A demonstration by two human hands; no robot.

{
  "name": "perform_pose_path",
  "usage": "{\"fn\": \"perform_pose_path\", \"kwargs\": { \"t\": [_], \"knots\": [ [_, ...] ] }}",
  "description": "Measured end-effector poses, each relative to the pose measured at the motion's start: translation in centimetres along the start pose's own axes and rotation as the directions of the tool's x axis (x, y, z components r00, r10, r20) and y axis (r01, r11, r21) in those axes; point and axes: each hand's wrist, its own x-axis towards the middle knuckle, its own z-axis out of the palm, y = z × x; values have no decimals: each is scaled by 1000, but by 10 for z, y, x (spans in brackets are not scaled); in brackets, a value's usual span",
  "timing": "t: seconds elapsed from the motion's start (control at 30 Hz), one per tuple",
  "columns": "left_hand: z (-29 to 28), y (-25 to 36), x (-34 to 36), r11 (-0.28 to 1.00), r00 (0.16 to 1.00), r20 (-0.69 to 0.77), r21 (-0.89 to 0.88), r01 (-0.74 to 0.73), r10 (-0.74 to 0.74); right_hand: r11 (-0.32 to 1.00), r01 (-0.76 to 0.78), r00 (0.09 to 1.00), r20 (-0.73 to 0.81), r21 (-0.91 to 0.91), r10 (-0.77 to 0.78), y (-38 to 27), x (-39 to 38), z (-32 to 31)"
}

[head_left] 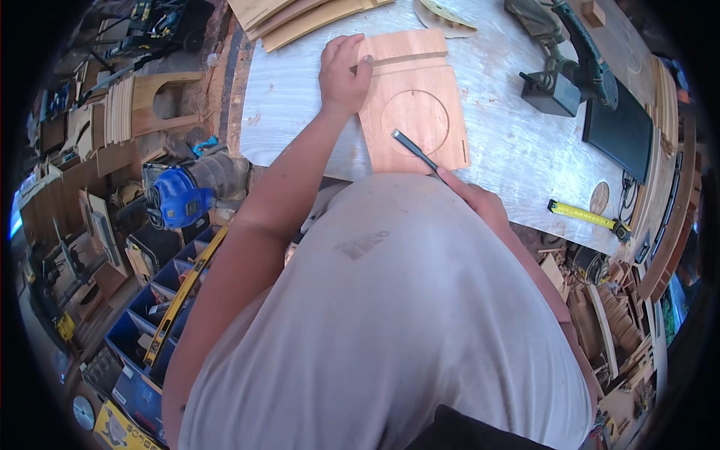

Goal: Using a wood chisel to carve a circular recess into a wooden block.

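A light wooden board (pixel 384 150) lies on the workbench before me, with a round outline cut into its face and a straight step or groove across its far part. My left hand (pixel 345 79) grips the board's far left edge, its thumb on top. A chisel (pixel 414 148) slants over the near part of the circle, blade pointing far left. My right hand (pixel 480 201) is closed around its handle, close to the near edge of the board and partly hidden by my shirt. Whether the blade touches the wood I cannot tell.
Stacked boards (pixel 300 22) and a sanding disc (pixel 446 19) lie at the back. To the right are a power tool (pixel 589 56), a dark flat panel (pixel 619 135) and an extended tape measure (pixel 589 216). A blue vacuum (pixel 180 196) and a yellow level (pixel 184 296) are at left.
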Motion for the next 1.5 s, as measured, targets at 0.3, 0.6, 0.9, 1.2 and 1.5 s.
{"fn": "perform_pose_path", "kwargs": {
  "t": [0.3,0.6,0.9,1.2,1.5],
  "knots": [
    [-2,0,0,1000,1000,-20,-9,-15,15,992,-15,998,51,-124,21,2,1,0],
    [-2,0,0,1000,1000,-3,18,-14,14,993,47,998,-27,-112,-50,-2,2,-1],
    [-5,-3,5,998,999,-2,46,-35,35,992,54,998,-8,-110,-55,2,13,3],
    [-1,0,1,1000,1000,6,-14,-16,17,999,43,998,-38,24,-42,1,6,5],
    [-2,1,0,1000,1000,-3,-2,6,-6,998,-55,998,27,-7,55,-5,10,-1]
  ]
}}
